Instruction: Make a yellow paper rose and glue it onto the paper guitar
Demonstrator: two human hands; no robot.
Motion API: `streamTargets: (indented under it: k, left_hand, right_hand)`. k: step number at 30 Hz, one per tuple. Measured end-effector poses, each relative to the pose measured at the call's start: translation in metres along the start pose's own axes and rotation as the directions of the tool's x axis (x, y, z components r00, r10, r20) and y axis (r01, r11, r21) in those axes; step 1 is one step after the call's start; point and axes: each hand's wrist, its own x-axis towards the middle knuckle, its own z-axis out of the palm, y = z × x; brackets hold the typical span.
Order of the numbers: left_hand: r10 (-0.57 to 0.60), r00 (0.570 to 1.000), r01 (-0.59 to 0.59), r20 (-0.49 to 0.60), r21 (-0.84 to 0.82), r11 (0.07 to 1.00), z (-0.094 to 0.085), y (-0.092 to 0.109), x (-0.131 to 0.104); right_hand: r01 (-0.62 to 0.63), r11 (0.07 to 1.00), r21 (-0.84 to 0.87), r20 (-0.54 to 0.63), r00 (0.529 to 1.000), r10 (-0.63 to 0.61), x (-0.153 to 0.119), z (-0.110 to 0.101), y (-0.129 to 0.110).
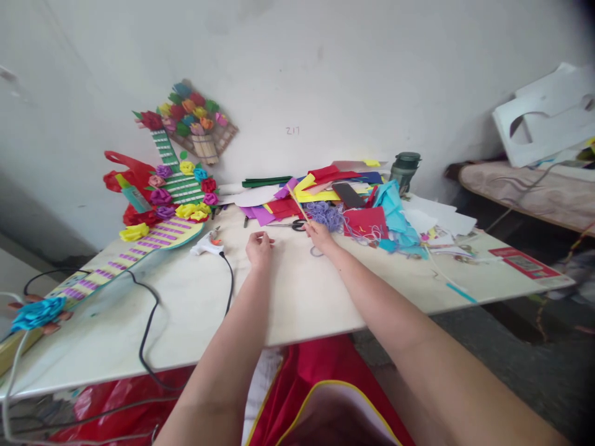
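Note:
My right hand [318, 235] is closed on a thin wooden stick [299, 205], which slants up and away to the left. My left hand [259, 249] hovers over the table with its fingers curled together; whatever they hold, if anything, is too small to make out. Scissors [297, 225] with dark handles lie just beyond the right hand, blades toward the left. Behind that hand sits a tangle of purple string [324, 215]. A white glue gun [207, 243] with a black cord rests left of my left hand.
A guitar-shaped craft [139, 251] with paper flowers leans at the left, near a red plastic bag [125, 170]. Coloured paper sheets [279, 207], a phone [348, 195] and a dark green bottle [405, 171] line the back. Blue crepe paper [395, 214] lies right.

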Motion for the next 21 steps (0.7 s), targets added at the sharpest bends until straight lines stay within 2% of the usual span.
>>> streamTargets:
  k: [3, 5, 11, 15, 21]
  left_hand:
    - [0.0, 1.0, 0.0, 0.001, -0.021, 1.0, 0.0, 0.001, 0.0]
    - [-0.003, 1.0, 0.003, -0.007, -0.036, 0.999, -0.001, 0.001, 0.0]
    - [-0.027, 0.999, 0.026, -0.016, -0.079, 0.997, -0.003, 0.004, -0.002]
    - [-0.033, 0.999, 0.033, -0.002, -0.056, 0.998, -0.003, 0.004, -0.003]
    - [-0.022, 1.0, 0.022, 0.002, -0.041, 0.999, -0.002, 0.003, -0.001]
  right_hand:
    - [0.034, 0.973, -0.226, -0.007, 0.999, -0.036, -0.003, 0.001, -0.005]
    - [0.037, 0.947, -0.32, -0.005, 0.999, -0.041, -0.004, -0.002, -0.007]
    - [0.062, 0.898, -0.436, -0.014, 0.997, -0.075, -0.003, -0.014, 0.0]
    - [0.025, 0.85, -0.526, -0.018, 0.999, -0.04, -0.001, -0.022, 0.003]
    - [0.059, 0.793, -0.606, 0.013, 0.998, -0.064, 0.013, -0.023, -0.004]
